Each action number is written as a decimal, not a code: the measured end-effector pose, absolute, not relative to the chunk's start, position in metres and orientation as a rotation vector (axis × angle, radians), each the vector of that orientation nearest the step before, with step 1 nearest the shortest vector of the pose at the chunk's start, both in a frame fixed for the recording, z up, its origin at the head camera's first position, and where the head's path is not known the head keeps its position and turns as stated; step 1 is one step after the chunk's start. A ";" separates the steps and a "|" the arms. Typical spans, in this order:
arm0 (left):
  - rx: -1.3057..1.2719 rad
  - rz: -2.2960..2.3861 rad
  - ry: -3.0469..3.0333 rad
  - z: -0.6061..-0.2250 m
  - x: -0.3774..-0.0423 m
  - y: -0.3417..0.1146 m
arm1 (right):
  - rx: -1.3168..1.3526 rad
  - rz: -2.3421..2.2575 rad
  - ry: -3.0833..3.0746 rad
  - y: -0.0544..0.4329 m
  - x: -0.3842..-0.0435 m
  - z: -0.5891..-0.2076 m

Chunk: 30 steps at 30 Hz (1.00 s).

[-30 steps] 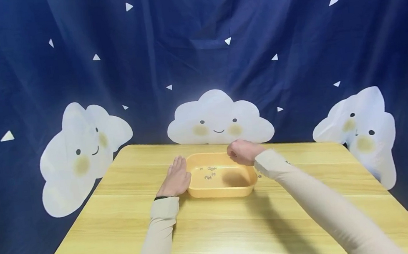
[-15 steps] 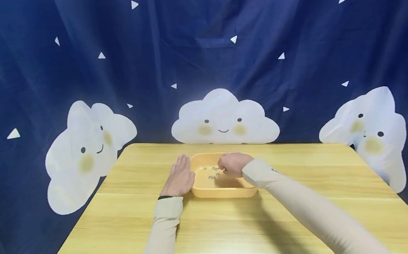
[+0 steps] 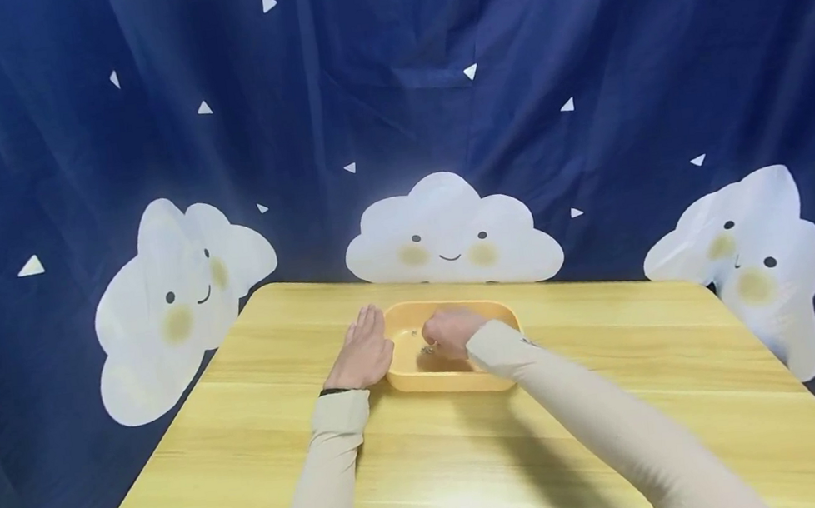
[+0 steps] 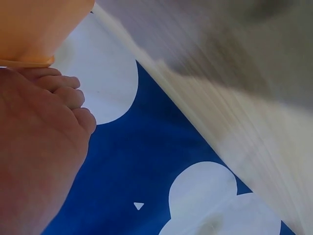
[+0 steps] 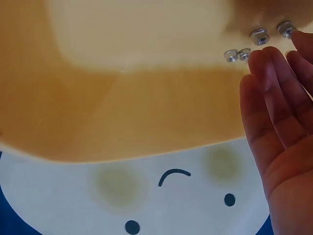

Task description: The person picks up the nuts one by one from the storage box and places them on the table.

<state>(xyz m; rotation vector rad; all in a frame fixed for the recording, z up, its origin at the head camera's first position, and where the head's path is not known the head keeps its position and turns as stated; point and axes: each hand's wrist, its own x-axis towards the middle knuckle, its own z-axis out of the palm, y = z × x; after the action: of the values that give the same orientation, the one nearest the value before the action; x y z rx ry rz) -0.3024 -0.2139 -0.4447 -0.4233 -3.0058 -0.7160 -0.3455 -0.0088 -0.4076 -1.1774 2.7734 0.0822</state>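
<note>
A yellow-orange plastic basin [image 3: 460,380] stands on the wooden table. Small silver metal nuts [image 5: 259,36] lie on its floor, several of them in the right wrist view. My left hand [image 3: 364,354] rests against the basin's left end from outside, its fingers straight and close together. In the left wrist view those fingers [image 4: 68,93] lie along the basin's outer wall. Inside the basin, my right hand [image 3: 454,332] reaches down with loosely bent fingers. One fingertip is right beside a nut [image 5: 286,29] at the right edge of the right wrist view; no nut shows lifted.
The light wooden table [image 3: 251,473] reaches back to a dark blue curtain [image 3: 388,80] printed with white clouds and triangles. The basin's raised rim surrounds my right hand. A shadow of the right arm falls across the tabletop.
My right hand has moved left and down from above the basin's back right rim to the nuts on its floor. The left hand keeps its place at the basin's left end.
</note>
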 end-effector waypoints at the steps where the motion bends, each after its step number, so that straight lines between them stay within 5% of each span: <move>1: -0.418 -0.721 -3.005 -0.444 -0.302 -0.213 | -1.168 0.097 2.777 -0.011 -0.345 -0.409; 30: -0.417 -0.723 -2.990 -0.444 -0.299 -0.218 | -1.303 0.453 2.842 -0.035 -0.337 -0.422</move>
<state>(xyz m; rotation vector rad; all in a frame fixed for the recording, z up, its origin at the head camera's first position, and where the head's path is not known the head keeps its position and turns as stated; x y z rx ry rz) -0.2990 -0.2183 -0.4435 -0.4170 -2.9898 -0.7227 -0.3370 -0.0348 -0.4223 -1.3026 2.8423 0.4528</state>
